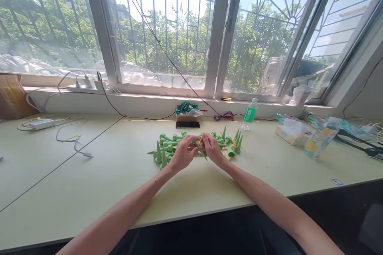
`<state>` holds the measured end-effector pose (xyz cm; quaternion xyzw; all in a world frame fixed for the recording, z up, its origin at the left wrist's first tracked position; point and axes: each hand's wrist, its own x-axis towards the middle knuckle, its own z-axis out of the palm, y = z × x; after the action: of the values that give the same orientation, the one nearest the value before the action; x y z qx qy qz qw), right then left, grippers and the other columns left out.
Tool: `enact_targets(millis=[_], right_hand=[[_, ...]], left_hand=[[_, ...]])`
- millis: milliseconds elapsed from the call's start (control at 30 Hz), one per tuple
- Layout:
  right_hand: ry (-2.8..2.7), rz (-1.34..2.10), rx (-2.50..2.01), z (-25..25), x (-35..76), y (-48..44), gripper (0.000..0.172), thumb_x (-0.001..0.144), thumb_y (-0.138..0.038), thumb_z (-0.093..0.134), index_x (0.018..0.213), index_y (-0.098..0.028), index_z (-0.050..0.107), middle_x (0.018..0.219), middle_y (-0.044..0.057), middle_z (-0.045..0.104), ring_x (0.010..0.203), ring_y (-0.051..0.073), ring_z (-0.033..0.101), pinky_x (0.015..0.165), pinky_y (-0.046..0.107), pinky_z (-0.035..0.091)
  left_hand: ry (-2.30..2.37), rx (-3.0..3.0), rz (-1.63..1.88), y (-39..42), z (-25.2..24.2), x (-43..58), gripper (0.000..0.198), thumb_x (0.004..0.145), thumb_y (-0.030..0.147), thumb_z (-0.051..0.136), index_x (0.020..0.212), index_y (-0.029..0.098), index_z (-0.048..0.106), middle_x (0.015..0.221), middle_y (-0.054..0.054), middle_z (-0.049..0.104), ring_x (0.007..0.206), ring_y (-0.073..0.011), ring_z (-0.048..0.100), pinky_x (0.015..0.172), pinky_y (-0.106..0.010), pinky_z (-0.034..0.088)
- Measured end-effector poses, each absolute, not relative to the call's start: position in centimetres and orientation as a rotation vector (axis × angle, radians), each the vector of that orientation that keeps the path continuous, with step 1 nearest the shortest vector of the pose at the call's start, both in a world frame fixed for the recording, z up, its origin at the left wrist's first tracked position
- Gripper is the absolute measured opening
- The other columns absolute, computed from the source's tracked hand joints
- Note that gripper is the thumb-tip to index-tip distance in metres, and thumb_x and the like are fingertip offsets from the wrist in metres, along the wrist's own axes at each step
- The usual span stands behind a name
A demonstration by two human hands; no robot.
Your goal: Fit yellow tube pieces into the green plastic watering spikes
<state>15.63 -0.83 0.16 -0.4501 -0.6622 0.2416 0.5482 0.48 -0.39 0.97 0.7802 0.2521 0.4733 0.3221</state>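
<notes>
A heap of green cone-shaped plastic spikes (167, 147) with small yellow bits lies on the pale desk (119, 175) in front of me. My left hand (184, 153) and my right hand (212, 148) meet over the middle of the heap. Both have their fingers pinched together on one green spike (202, 152) held between them, its tip pointing down toward me. More spikes stand upright on either side of my hands.
A black phone (188, 124) and a small box with green wire (188, 110) lie behind the heap. A green-labelled bottle (249, 114) stands to the right, near tissues (291, 129) and clutter. Cables and a power strip (83, 85) sit left.
</notes>
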Motion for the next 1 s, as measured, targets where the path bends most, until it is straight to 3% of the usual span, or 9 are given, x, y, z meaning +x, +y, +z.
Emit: enact_targets(millis=[500, 1000], right_hand=[[-1.581, 0.514, -1.073, 0.13, 15.53, -0.94, 0.043, 0.095, -0.051, 0.034, 0.066, -0.021, 0.042, 0.055, -0.002, 0.043, 0.051, 0.012, 0.041, 0.051, 0.026, 0.034], [-1.614, 0.434, -1.051, 0.28, 15.24, -1.04, 0.041, 0.096, -0.047, 0.034, 0.065, -0.020, 0.041, 0.058, -0.003, 0.041, 0.054, 0.011, 0.036, 0.053, 0.025, 0.030]], left_hand=[[0.662, 2.129, 1.330, -0.34, 0.77, 0.37, 0.011, 0.084, 0.026, 0.058, 0.093, 0.019, 0.060, 0.095, -0.002, 0.050, 0.072, -0.0114, 0.062, 0.069, -0.030, 0.060], [0.643, 2.146, 1.418, -0.07, 0.32, 0.22, 0.010, 0.084, 0.025, 0.060, 0.092, 0.020, 0.061, 0.092, -0.001, 0.052, 0.066, -0.0101, 0.062, 0.065, -0.029, 0.061]])
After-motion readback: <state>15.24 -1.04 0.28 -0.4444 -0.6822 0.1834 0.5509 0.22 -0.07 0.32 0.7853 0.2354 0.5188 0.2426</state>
